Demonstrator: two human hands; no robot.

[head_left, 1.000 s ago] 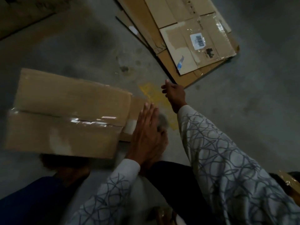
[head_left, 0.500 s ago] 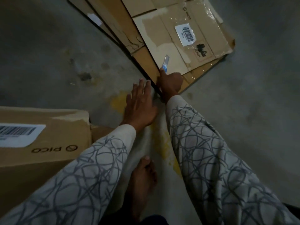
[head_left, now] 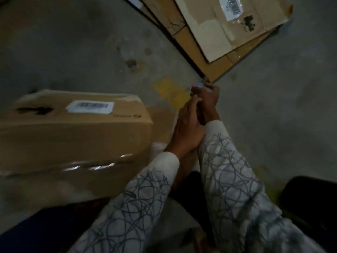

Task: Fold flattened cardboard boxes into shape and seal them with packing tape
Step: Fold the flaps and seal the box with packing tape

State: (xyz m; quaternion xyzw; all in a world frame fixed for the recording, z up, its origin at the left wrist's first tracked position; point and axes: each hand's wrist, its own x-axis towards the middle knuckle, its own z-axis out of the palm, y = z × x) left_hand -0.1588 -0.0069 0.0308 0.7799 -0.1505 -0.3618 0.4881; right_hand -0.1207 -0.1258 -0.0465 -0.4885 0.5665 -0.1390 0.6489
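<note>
Head view: white barcode label on the folded box, print too blurred to read — likewise the label on the flattened cardboard at upper right. Box on the floor at left, long axis left to right, brown, glossy tape along its near seam. Right hand clenched round a small bluish item; left hand relaxed, fingers straight, touching the right wrist.

Blue item in R grip: blurry
</note>
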